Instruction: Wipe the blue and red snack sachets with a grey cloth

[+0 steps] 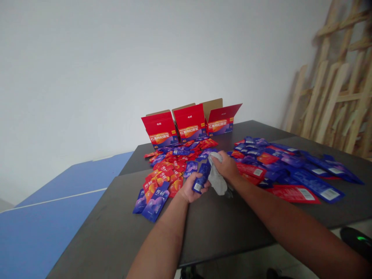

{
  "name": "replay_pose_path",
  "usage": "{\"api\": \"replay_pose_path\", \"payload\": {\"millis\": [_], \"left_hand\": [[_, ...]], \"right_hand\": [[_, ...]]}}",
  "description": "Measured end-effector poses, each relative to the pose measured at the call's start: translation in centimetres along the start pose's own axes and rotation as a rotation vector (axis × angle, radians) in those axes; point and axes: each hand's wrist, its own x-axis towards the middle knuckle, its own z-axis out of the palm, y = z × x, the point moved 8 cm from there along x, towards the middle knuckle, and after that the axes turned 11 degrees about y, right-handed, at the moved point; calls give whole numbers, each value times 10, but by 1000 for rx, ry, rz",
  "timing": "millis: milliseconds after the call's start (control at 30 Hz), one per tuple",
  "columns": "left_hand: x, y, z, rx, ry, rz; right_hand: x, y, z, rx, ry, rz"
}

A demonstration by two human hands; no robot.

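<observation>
We find the held pouch blue with a white barcode patch, the cloth light grey, the boxes red with white lettering, the table dark grey.

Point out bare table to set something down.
The dark table is bare between left forearm and right forearm, and along its left side, bordering the blue surface. Crowded: left pouch pile before the boxes; right pouch pile.

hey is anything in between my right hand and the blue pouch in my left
Yes, the grey cloth: gripped in your right hand, it hangs between that hand and the blue pouch in your left hand. Nothing else visible stands between them.
</observation>
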Motion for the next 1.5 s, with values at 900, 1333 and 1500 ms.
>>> {"api": "replay_pose_path", "payload": {"millis": [900, 1333, 1500], "left_hand": [[-4, 18, -12, -137, 136, 131], [-9, 31, -3, -238, -5, 119], [0, 41, -17, -339, 65, 211]], "right_hand": [[-28, -41, 19, -269, -160, -470], [-8, -20, 10, -353, -83, -390], [-13, -30, 7, -268, -67, -427]]}}
